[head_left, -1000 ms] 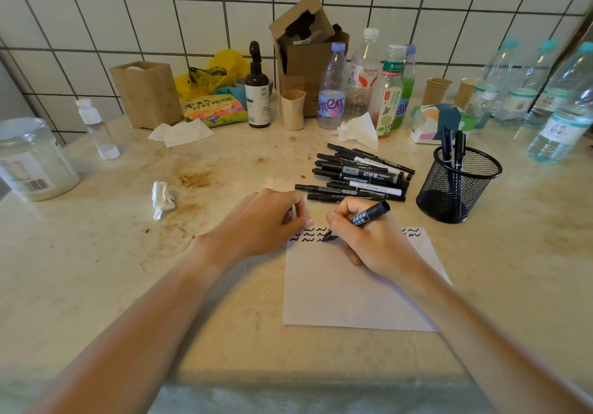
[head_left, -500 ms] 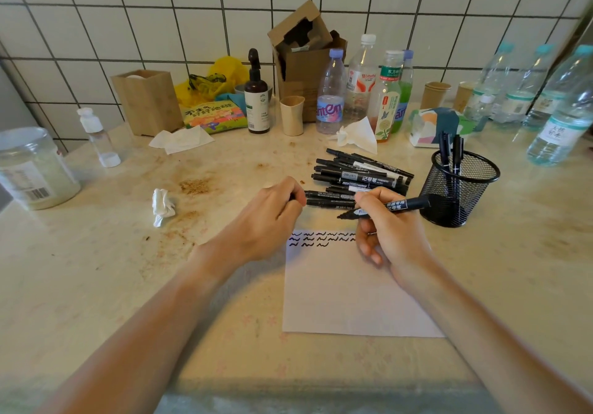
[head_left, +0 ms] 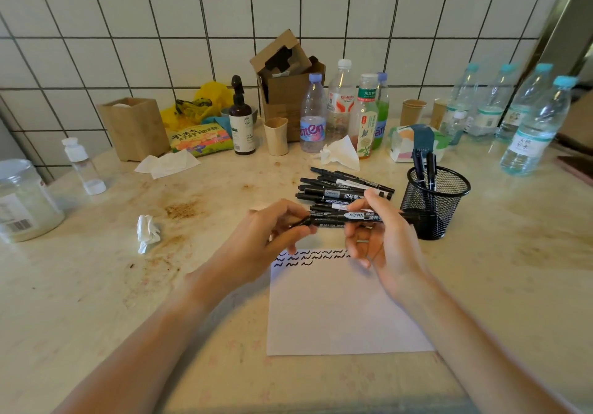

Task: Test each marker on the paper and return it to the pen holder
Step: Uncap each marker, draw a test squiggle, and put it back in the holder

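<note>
A stained countertop (head_left: 96,285) fills the frame. On it, lower centre, lies the sheet of paper (head_left: 337,311), squiggles along its top edge. At centre right stands the mesh pen holder (head_left: 436,203) with two markers inside; the pile of markers (head_left: 340,189) lies just left of it. Above the paper's top edge, the right hand (head_left: 382,237) pinches a black marker (head_left: 362,216) held level, barrel running right toward the holder. The left hand (head_left: 266,240) pinches the marker's left end, fingers curled over it.
</note>
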